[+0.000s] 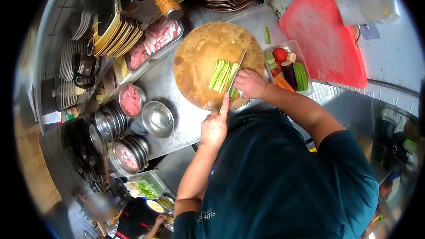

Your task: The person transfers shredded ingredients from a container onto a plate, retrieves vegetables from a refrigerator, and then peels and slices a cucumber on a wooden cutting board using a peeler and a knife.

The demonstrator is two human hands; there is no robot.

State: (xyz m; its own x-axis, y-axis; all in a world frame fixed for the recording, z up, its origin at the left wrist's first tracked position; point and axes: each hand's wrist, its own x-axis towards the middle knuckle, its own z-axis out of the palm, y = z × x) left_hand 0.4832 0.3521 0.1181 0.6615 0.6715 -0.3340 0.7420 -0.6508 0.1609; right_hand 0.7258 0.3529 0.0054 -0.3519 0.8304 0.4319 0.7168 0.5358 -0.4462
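My left hand [214,128] is closed round the handle of a knife, its index finger stretched along the base of the blade. The narrow knife blade [238,67] stands on edge over the round wooden chopping board [195,53], right beside a row of pale green cucumber strips [220,76]. On the other side of the blade is my right hand [249,84], fingers curled down on a piece of cucumber [233,92] that shows partly beneath them. A loose strip of cucumber peel [267,35] lies beyond the board's edge.
Right of the board is a plastic box [305,62] of vegetables, with a red cutting board [318,26] leaning behind. A tray of sliced meat [159,35] and steel bowls [158,119] stand left. A wooden-handled tool [166,0] overhangs the back. Another person [135,217] stands lower left.
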